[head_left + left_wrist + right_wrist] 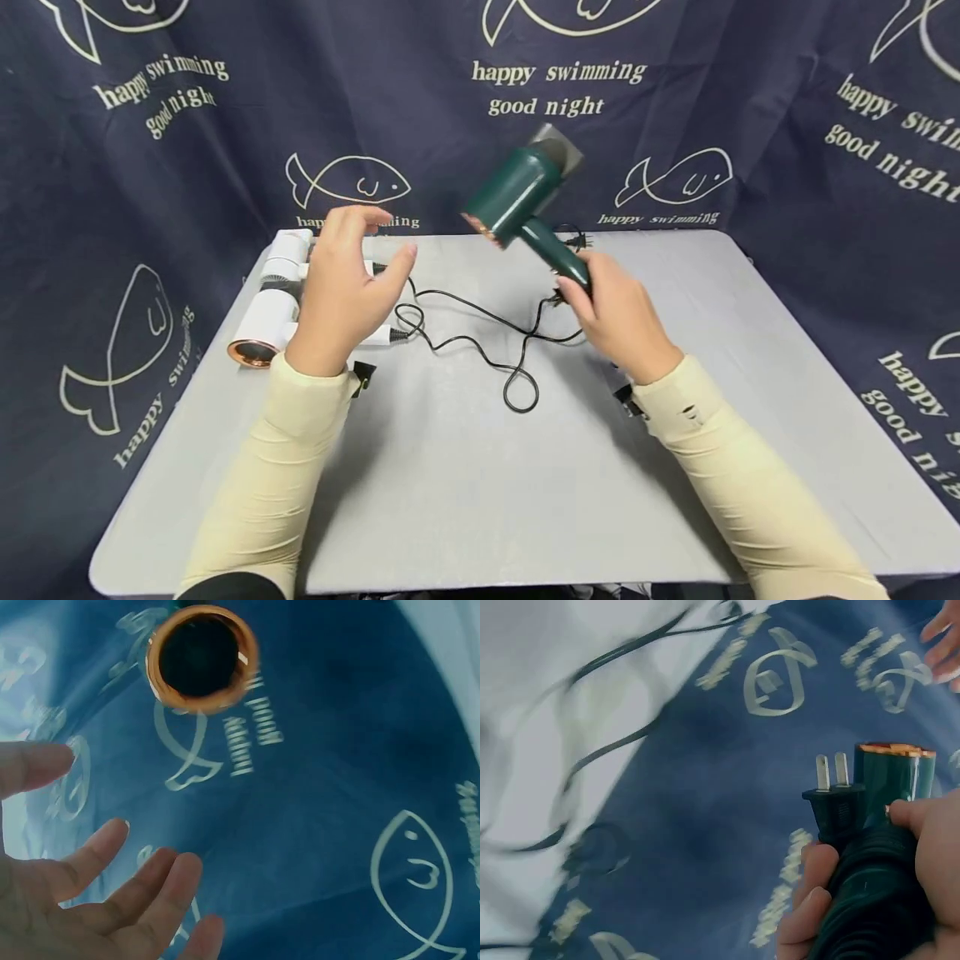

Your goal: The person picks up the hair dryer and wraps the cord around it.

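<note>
My right hand grips the handle of a dark green hair dryer, which is raised over the back of the table with its grey nozzle up and right. Its copper rear ring shows in the left wrist view. Beside the handle in the right wrist view is a black two-pin plug; whether my fingers hold it too, I cannot tell. My left hand is raised with fingers spread and nothing in it. Behind it, partly hidden, a white hair dryer lies on the table.
Another white hair dryer lies farther back at the left. Black cords loop across the middle of the grey table. Dark blue cloth printed with fish hangs behind and at both sides.
</note>
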`<act>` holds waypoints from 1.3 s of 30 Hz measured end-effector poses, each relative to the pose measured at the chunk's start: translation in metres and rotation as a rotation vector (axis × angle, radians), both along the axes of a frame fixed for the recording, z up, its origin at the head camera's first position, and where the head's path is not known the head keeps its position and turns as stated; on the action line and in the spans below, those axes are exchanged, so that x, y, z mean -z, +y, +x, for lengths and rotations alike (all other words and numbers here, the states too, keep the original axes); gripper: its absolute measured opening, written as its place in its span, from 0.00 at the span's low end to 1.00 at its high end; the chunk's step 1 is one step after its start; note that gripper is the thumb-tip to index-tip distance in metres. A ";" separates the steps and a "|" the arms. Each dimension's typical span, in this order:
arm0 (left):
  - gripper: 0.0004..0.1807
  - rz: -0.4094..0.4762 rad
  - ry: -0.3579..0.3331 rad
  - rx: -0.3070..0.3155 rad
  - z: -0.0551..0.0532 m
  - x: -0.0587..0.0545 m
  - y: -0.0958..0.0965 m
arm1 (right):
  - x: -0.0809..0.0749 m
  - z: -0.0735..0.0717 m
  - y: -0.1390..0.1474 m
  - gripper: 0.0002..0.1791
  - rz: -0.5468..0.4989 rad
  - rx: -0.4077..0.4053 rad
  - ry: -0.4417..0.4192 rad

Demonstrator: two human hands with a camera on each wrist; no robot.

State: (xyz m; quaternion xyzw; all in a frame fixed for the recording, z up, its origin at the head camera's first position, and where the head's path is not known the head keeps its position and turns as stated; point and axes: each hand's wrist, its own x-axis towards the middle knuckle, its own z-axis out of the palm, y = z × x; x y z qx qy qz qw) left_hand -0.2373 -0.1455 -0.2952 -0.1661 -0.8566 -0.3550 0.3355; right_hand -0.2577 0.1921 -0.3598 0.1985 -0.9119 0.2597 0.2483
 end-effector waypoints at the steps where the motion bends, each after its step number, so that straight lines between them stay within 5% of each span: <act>1: 0.21 -0.040 -0.011 0.000 -0.001 0.004 -0.002 | 0.003 -0.003 0.009 0.27 -0.007 0.024 -0.012; 8: 0.21 -0.272 -0.098 -0.014 -0.006 0.032 -0.019 | 0.018 -0.020 0.064 0.29 -0.051 0.191 -0.105; 14: 0.25 -0.489 -0.305 -0.011 -0.002 0.060 -0.035 | 0.029 -0.030 0.106 0.35 -0.057 0.303 -0.246; 20: 0.31 -0.595 -0.466 -0.029 0.001 0.071 -0.055 | 0.040 -0.044 0.150 0.39 -0.022 0.410 -0.348; 32: 0.39 -0.676 -0.565 -0.066 0.002 0.088 -0.077 | 0.050 -0.072 0.204 0.39 -0.023 0.517 -0.499; 39: 0.41 -0.719 -0.554 -0.060 -0.001 0.096 -0.084 | 0.059 -0.070 0.218 0.39 -0.037 0.551 -0.598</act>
